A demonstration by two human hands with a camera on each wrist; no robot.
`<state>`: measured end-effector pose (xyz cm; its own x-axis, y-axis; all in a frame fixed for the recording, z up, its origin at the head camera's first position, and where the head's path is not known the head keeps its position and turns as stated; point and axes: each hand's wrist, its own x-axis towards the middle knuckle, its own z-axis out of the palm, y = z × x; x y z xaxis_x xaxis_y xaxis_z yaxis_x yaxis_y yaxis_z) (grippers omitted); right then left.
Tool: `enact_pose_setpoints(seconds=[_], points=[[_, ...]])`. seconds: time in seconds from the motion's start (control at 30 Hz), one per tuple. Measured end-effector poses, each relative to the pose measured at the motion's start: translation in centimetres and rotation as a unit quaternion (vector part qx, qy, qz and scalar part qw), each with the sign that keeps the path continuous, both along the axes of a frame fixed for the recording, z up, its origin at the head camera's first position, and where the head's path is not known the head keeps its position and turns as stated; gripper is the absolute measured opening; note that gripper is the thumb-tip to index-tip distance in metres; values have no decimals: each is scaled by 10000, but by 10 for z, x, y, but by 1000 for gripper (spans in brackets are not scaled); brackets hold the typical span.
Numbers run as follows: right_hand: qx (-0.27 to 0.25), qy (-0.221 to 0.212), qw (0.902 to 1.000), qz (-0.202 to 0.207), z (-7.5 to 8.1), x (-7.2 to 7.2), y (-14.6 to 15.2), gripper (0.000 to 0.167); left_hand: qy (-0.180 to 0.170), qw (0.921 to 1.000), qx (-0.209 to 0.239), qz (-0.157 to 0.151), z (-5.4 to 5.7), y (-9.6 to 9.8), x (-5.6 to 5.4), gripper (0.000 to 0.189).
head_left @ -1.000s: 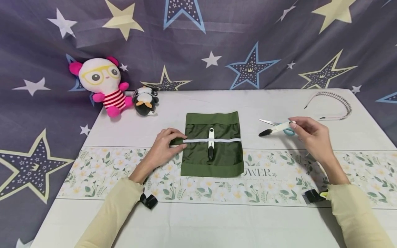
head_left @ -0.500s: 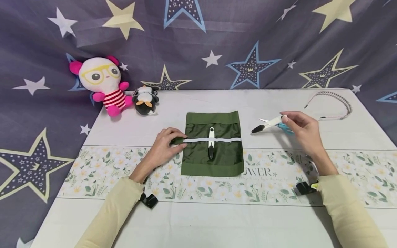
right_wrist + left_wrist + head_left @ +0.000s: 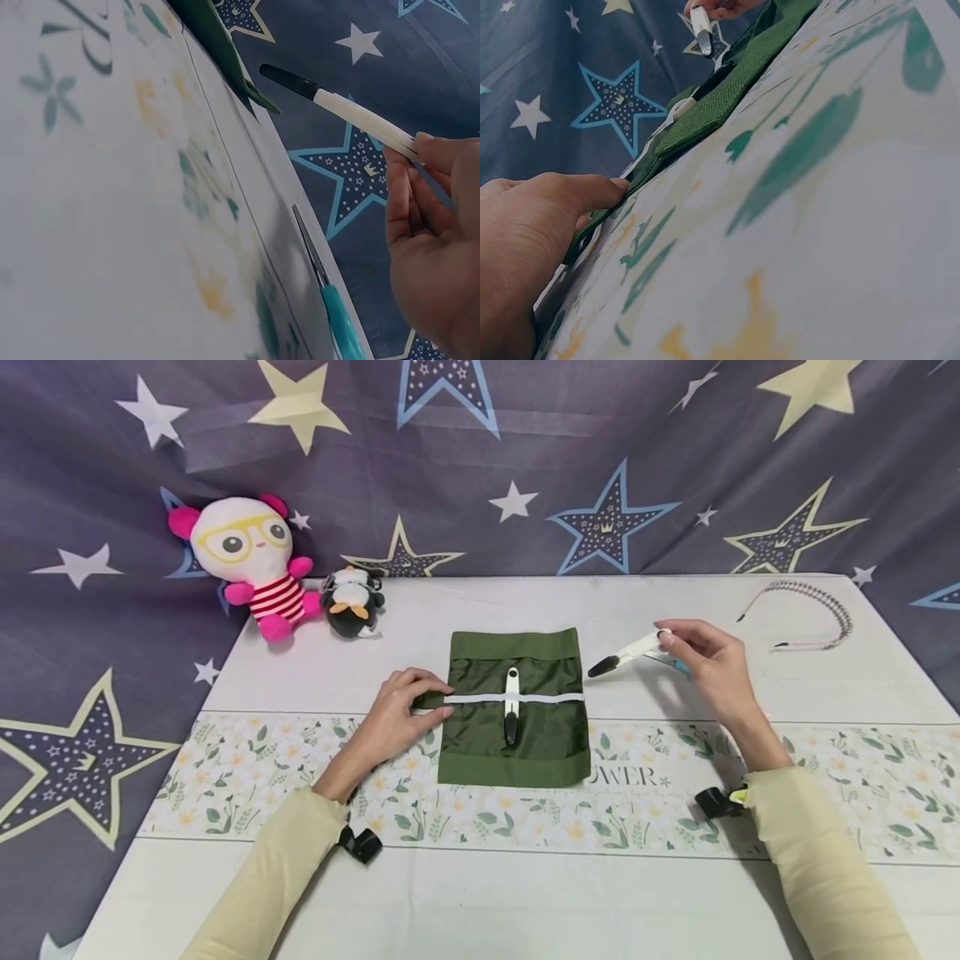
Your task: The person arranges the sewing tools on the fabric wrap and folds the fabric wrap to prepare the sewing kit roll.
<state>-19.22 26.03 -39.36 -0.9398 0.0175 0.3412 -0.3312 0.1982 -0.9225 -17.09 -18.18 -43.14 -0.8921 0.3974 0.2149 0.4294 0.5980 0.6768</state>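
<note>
A green cloth organizer (image 3: 472, 743) lies on the table with a white elastic band (image 3: 551, 699) across its middle. White thread snips with a black cap (image 3: 512, 727) are tucked upright under the band. My left hand (image 3: 397, 710) pinches the organizer's left edge; in the left wrist view the thumb (image 3: 604, 191) lies on the green cloth. My right hand (image 3: 708, 664) holds a second pair of capped white thread snips (image 3: 633, 649) by the end, raised above the table. Their black tip (image 3: 289, 80) points at the organizer's right edge, apart from it.
Blue-handled scissors (image 3: 341, 322) lie below my right hand, partly hidden in the head view. A headband (image 3: 832, 610) lies at the back right. A pink and white plush toy (image 3: 258, 560) and a small penguin plush (image 3: 351, 603) sit at the back left.
My right hand has moved left with the thread snips, bringing them from over the scissors to near the organizer's right edge. My left hand stays at the organizer's left edge.
</note>
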Motion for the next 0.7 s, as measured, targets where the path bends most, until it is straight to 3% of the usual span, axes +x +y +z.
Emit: enact_pose_setpoints(seconds=[0.17, 0.43, 0.7], points=[[-501, 17, 9984, 277, -1, -6, -10, 20, -3, 10000, -8, 14, 0, 0, 0, 28], [-886, -28, 9941, 628, 2, -14, -30, 21, 6, 10000, -3, 7, 0, 0, 0, 28], [-613, -19, 9950, 794, 5, -23, -51, 24, -4, 10000, -2, -5, 0, 0, 0, 28]])
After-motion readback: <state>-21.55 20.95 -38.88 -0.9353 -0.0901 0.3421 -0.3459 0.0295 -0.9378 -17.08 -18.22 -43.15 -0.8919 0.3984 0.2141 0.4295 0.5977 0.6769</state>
